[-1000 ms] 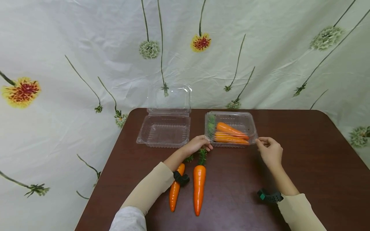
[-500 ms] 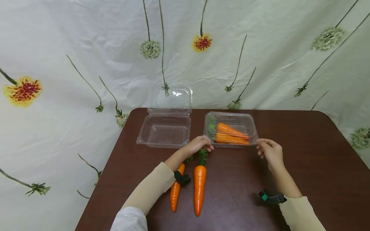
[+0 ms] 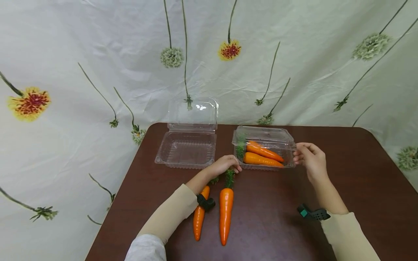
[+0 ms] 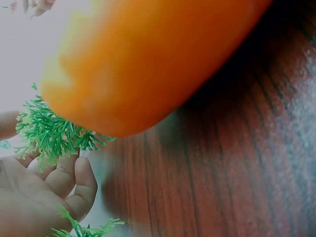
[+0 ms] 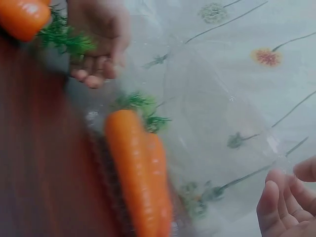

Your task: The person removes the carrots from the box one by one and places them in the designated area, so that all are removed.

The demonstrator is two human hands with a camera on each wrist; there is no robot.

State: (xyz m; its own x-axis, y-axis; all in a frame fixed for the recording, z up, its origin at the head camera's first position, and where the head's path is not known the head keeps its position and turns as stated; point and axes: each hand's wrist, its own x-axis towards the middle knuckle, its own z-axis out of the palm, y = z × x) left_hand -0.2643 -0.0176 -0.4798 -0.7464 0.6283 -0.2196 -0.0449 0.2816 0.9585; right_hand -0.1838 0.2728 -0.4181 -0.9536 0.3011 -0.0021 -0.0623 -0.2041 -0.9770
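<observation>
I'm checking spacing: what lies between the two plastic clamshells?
In the head view, bare tabletop lies between the empty clamshell and the carrot clamshell, with the left hand at its near end.

Your carrot box (image 3: 265, 134) holds two carrots (image 3: 261, 159); left of it is another box (image 3: 187, 156), before it and leftward two loose carrots (image 3: 226, 214), your left hand (image 3: 226, 164) at its near-left corner, your right hand (image 3: 311, 162) at its right end.

Carrots (image 3: 226, 214) look like smooth, glossy plastic; leafy tops (image 4: 49, 132) plastic-looking, rough and feathery. Carrot container (image 3: 267, 135) and neighbouring container (image 3: 187, 148): thin, clear, shiny plastic. Table (image 3: 264, 217): smooth wood grain, soft sheen. Backdrop (image 3: 130, 43): creased matt cloth. Sleeves (image 3: 171, 210): matt cloth. Wrist straps (image 3: 321, 214): dull, probably rubber, too small to be sure.
</observation>
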